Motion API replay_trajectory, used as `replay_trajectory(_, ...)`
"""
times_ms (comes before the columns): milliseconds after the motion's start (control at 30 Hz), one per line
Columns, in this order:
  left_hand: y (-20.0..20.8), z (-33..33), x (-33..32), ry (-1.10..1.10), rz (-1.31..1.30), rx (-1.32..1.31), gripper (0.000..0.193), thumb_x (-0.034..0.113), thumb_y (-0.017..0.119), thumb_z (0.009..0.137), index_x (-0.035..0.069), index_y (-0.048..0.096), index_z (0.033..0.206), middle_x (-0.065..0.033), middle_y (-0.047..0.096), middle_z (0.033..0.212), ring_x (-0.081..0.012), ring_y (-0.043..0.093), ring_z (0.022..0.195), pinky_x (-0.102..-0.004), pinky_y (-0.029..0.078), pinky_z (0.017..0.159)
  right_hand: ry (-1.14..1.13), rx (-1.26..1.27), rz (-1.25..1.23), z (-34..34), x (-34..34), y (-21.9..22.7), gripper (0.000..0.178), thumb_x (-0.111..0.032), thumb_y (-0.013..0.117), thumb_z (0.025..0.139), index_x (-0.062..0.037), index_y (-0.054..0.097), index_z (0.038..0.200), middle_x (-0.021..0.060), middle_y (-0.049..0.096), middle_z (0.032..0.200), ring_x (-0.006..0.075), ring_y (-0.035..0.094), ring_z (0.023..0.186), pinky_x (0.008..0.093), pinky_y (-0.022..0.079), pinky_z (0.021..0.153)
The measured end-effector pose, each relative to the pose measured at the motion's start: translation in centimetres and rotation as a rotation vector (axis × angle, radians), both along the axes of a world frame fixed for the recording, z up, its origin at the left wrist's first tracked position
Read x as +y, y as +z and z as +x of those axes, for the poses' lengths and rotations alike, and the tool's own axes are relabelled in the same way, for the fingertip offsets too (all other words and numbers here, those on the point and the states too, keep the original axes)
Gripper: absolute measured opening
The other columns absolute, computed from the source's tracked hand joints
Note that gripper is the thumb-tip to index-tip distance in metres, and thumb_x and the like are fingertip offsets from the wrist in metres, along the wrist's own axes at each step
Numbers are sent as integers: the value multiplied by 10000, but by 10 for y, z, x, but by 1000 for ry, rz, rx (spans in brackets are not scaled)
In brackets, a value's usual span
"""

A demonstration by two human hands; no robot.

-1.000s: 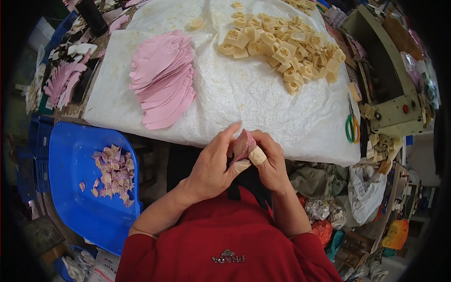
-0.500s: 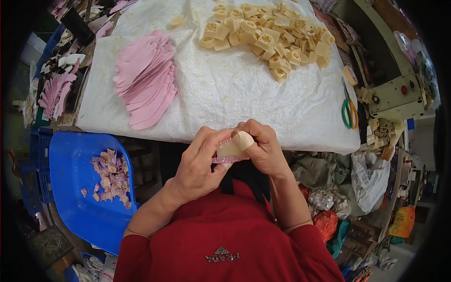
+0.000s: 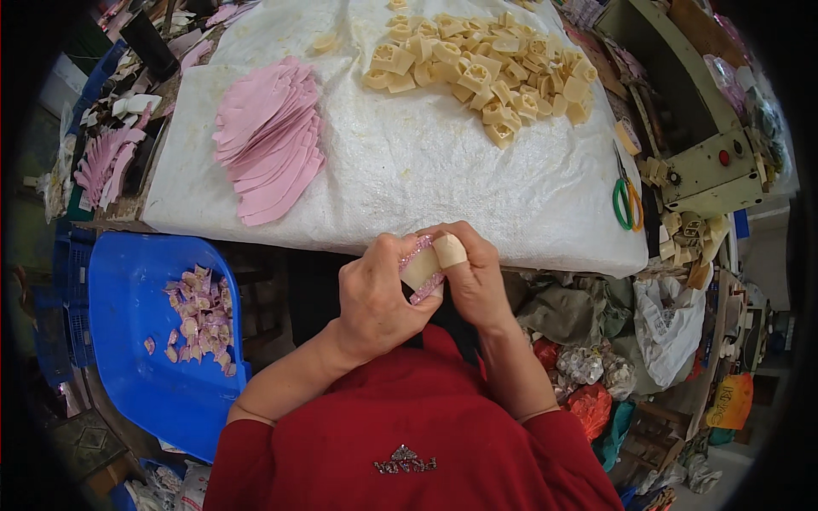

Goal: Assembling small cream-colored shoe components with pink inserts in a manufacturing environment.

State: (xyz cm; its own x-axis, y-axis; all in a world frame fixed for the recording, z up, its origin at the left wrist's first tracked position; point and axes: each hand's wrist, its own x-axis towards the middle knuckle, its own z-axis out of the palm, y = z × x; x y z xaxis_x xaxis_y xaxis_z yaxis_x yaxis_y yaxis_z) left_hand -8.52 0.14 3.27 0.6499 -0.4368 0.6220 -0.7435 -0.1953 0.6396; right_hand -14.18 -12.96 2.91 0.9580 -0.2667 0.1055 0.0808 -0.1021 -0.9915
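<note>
Just off the near edge of the white-covered table point(image 3: 409, 192), both my hands grip a cream block, seemingly a shoe heel point(image 3: 419, 269), with sparkly pink edging along two sides. My left hand point(image 3: 375, 294) wraps around its left side, fingers curled. On the other side my right hand point(image 3: 479, 277) pinches it, the thumb in a cream cover point(image 3: 450, 249) pressed against its face. The fingers hide much of the block. Farther left on the table lies a fanned stack of pink cut pieces point(image 3: 268, 140). A heap of similar bare cream blocks point(image 3: 503, 72) is at the far right.
At my left stands a blue plastic tub point(image 3: 136, 341) holding several glittery pink-and-cream pieces point(image 3: 203, 315). Scissors with green and orange handles point(image 3: 628, 204) lie at the table's right edge, near a pale green machine point(image 3: 716, 170). Bags point(image 3: 669, 328) and cloth crowd the space below right.
The block has turned in my hands, so its sparkly edges now slant. My left hand has shifted slightly right and curled further around it. My view has moved a little.
</note>
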Motion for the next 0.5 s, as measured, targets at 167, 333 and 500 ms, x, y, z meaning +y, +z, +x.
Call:
replay_trajectory(167, 2, -1, -3, 28, 20, -14, 476, 53, 783, 593, -10, 492, 965, -128, 571, 736, -260, 644, 631, -325, 518, 559, -95, -39, 139, 1, 8, -9, 272, -244, 496, 970, -9, 586, 1070, 76, 637, 965, 151, 590, 871, 279, 472, 764)
replay_trajectory(333, 2, 0, -1, 63, -1, 18, 470, 66, 786, 602, -9, 495, 964, -131, 569, 733, -272, 639, 623, -330, 516, 552, 175, -64, 774, -2, 7, -7, 366, -285, 518, 961, 1, 536, 1189, 77, 589, 1101, 158, 553, 997, 311, 447, 880)
replay_trajectory(500, 1, 0, 0, 116, 13, -91, 381, 101, 761, 655, -2, 529, 939, -129, 572, 750, -277, 629, 625, -353, 510, 528, -4, -85, 223, 3, 14, -8, 274, -183, 488, 962, -6, 570, 1155, 75, 610, 1054, 155, 566, 966, 285, 447, 858)
